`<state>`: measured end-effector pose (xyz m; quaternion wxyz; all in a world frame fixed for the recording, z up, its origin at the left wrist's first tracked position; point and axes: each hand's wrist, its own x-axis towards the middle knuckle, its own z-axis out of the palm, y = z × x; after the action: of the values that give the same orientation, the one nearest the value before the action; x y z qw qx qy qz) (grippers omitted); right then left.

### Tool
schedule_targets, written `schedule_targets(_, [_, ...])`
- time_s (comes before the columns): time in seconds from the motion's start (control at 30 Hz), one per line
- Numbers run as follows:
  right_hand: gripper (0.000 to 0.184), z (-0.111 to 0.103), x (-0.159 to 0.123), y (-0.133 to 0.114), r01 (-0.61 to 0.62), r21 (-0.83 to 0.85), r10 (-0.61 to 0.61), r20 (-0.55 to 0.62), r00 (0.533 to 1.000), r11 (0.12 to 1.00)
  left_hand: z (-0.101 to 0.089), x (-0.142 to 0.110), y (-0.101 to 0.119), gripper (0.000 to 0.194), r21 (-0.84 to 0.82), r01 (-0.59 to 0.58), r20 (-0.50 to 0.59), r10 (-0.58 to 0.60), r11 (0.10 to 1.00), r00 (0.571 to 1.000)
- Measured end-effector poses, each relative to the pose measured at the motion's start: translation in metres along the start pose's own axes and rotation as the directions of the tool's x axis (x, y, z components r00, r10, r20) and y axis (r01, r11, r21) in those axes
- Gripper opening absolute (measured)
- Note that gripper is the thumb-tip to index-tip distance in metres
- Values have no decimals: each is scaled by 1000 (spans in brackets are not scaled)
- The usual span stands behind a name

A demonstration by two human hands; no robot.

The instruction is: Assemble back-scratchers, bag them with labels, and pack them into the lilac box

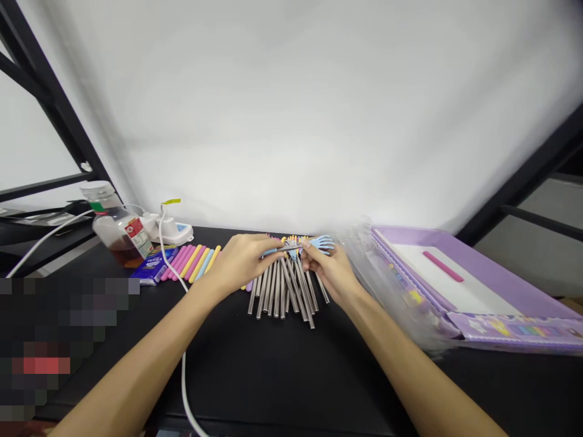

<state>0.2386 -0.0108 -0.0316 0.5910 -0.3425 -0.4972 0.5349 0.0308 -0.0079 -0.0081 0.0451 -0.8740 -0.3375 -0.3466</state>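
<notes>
A row of several metal rods (280,290) with coloured heads lies on the black table (273,370) at the middle. Both hands hold one rod crosswise above that row. My left hand (243,260) is closed on its metal shaft. My right hand (325,267) pinches the same piece near its light-blue hand-shaped head (322,243). To the left of the row lie several pink, yellow and blue sleeves (194,261), side by side.
A purple open box (496,273) with a white inner tray and one pink sleeve (443,266) sits at the right, clear plastic wrap (387,285) in front of it. At the back left stand a bottle (116,230), a white power strip (170,229) and a white cable (184,376).
</notes>
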Motion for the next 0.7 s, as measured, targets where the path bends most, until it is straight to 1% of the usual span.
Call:
schedule_targets(0.1, [29, 4, -2, 7, -70, 157, 70, 6, 998, 985, 7, -2, 3, 26, 120, -21, 10, 20, 993, 1000])
schedule_targets(0.17, [29, 5, -2, 8, -86, 182, 87, -1, 996, 980, 11, -2, 4, 27, 127, -15, 41, 10, 992, 999])
schedule_targets(0.23, [30, 1, 0, 3, -85, 153, 91, -30, 995, 985, 11, -2, 2, 29, 105, 25, 90, -34, 994, 995])
schedule_targets(0.3, [34, -6, 4, -7, -58, 136, 74, -115, 991, 989, 5, -1, -5, 30, 90, 100, 140, -112, 991, 984])
schedule_targets(0.37, [39, -15, 8, -19, 8, 158, 31, -245, 969, 987, -5, 0, -15, 31, 82, 179, 192, -192, 980, 962])
schedule_targets(0.47, [37, -28, 13, -39, 136, 153, -60, -422, 905, 979, -24, 0, -30, 34, 52, 253, 280, -257, 966, 925])
schedule_targets(0.57, [27, -42, 15, -55, 203, 116, -106, -554, 826, 972, -40, -2, -46, 37, 64, 341, 350, -341, 938, 872])
schedule_targets(0.63, [28, -56, 17, -64, 223, 150, -74, -650, 756, 963, -48, -6, -58, 35, 103, 391, 385, -399, 915, 832])
schedule_targets(0.7, [32, -74, 18, -73, 254, 216, -13, -737, 675, 943, -56, -11, -71, 31, 164, 428, 404, -456, 889, 793])
